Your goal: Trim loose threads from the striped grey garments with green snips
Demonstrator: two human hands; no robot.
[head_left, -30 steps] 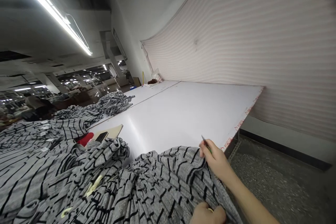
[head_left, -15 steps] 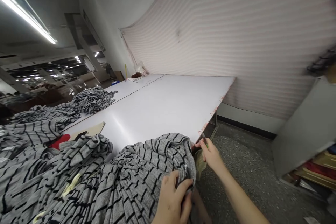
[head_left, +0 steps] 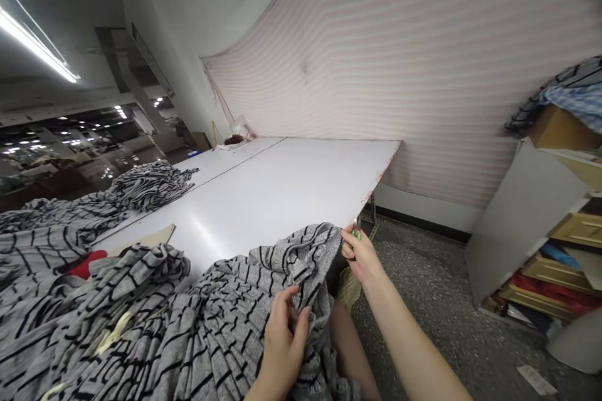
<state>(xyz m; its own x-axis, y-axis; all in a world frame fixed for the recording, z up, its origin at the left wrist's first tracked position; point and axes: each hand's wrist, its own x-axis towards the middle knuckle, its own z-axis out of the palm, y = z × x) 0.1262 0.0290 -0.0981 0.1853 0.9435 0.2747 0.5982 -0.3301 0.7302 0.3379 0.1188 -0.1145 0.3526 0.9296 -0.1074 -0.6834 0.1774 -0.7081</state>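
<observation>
A heap of grey knit garments with black stripes (head_left: 226,319) covers the near side of the table and hangs over its right edge. My left hand (head_left: 285,332) lies on the nearest garment, its fingers curled loosely around a fold, the thumb a little apart from the forefinger. My right hand (head_left: 360,254) is closed around small thread snips (head_left: 356,232) with green on the handle, blades pointing up. Its fingertips touch the raised edge of the same garment at the table's corner. Whether the fingertips pinch the cloth is hard to see.
The white table (head_left: 282,182) stretches away to a wall hung with pale striped cloth (head_left: 357,62). More striped garments (head_left: 150,185) lie at the far left, near a red piece (head_left: 87,264) and a beige board (head_left: 145,238). At right stands a grey cabinet (head_left: 512,225) with drawers.
My right hand has moved in to the garment's edge, which is now lifted and drawn out. My left hand has shifted left and loosened. The view has turned to the right.
</observation>
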